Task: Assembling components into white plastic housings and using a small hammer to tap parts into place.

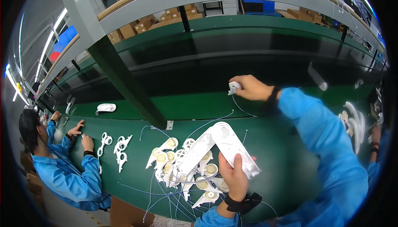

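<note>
I am holding the perforated white housing [232, 144] in my left hand [234, 177], its thumb lying on the face and the other fingers curling behind, gripping firmly. A second long white piece [197, 152] is slanting down to the left from the housing's upper end; I am not managing to tell whether the two are joining there. Farther out, in front of the dark belt [186, 69], my right hand [255, 89] is pinching a small white part [234, 86] between thumb and fingertips, with a thin wire [238, 106] trailing from it. A heap of white fittings [210, 169] with cream discs is lying on the green bench [286, 156] beneath the second piece, and bluish wires [178, 202] are straggling out of it. Over at the left, a co-worker [68, 181] in blue is working near several ringed white pieces [121, 144], while a curved white cover [107, 108] is resting beyond them.
</note>
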`<control>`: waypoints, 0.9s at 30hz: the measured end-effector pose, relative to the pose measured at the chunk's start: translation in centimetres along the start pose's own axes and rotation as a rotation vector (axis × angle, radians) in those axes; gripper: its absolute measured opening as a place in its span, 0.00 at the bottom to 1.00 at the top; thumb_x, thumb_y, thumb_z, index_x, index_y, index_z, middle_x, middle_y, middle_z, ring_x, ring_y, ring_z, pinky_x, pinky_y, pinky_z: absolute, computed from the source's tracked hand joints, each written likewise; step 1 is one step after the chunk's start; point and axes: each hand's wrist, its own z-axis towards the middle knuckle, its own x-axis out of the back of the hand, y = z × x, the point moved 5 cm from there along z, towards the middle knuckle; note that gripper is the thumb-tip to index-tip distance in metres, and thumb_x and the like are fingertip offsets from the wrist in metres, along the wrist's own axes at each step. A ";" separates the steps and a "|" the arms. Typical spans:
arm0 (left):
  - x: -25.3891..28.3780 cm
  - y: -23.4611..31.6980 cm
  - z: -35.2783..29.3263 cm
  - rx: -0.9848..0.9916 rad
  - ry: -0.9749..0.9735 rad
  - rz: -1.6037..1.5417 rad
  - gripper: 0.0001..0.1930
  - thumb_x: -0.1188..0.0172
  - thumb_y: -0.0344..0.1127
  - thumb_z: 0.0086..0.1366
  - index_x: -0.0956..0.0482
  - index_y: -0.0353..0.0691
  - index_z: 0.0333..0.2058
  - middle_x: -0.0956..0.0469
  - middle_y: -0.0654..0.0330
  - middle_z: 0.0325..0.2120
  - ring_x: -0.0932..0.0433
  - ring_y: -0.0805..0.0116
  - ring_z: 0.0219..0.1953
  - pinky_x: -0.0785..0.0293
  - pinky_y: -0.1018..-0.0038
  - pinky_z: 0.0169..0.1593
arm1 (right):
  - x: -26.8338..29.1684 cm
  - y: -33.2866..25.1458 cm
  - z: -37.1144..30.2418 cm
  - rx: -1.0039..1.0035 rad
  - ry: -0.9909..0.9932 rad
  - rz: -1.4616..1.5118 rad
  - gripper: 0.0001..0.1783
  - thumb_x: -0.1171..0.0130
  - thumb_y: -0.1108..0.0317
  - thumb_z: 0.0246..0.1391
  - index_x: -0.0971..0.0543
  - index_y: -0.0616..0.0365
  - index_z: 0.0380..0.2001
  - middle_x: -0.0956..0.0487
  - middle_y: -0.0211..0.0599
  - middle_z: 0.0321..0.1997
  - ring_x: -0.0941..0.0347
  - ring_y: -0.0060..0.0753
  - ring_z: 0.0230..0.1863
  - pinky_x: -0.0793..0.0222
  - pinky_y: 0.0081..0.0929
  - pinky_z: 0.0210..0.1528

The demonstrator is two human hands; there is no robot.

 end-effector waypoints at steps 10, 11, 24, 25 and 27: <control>-0.6 1.3 -0.7 -0.133 -0.090 0.180 0.24 0.51 0.23 0.70 0.41 0.32 0.63 0.22 0.50 0.44 0.17 0.59 0.31 0.18 0.67 0.35 | 19.6 -7.2 -19.1 -0.271 0.116 0.364 0.20 0.36 0.74 0.60 0.23 0.63 0.55 0.19 0.37 0.46 0.21 0.22 0.41 0.23 0.21 0.40; -0.8 1.4 -0.9 -0.134 -0.113 0.217 0.24 0.50 0.23 0.69 0.41 0.32 0.63 0.22 0.50 0.44 0.17 0.60 0.31 0.17 0.68 0.35 | 20.9 -6.7 -21.3 -0.172 0.134 0.442 0.20 0.35 0.73 0.59 0.22 0.63 0.54 0.19 0.39 0.44 0.21 0.23 0.39 0.23 0.21 0.37; -6.8 1.5 -4.7 -0.333 -0.452 0.803 0.30 0.46 0.28 0.68 0.40 0.26 0.66 0.20 0.42 0.50 0.17 0.55 0.49 0.23 0.66 0.51 | 15.5 -13.9 -23.7 0.082 -0.063 0.512 0.19 0.35 0.71 0.60 0.19 0.58 0.54 0.21 0.38 0.46 0.22 0.31 0.43 0.23 0.25 0.39; -6.9 1.5 -4.8 -0.367 -0.479 0.832 0.29 0.46 0.28 0.68 0.40 0.26 0.66 0.19 0.41 0.48 0.16 0.54 0.47 0.22 0.65 0.48 | 14.9 -14.0 -23.3 0.080 -0.036 0.478 0.18 0.35 0.72 0.59 0.18 0.58 0.53 0.21 0.38 0.46 0.21 0.32 0.42 0.23 0.25 0.39; -7.0 1.7 -5.2 -0.392 -0.517 0.883 0.29 0.46 0.30 0.68 0.38 0.26 0.65 0.19 0.39 0.46 0.15 0.48 0.43 0.20 0.64 0.45 | 14.3 -14.0 -22.9 0.081 -0.005 0.435 0.17 0.35 0.73 0.59 0.18 0.59 0.52 0.21 0.39 0.46 0.21 0.33 0.41 0.22 0.26 0.39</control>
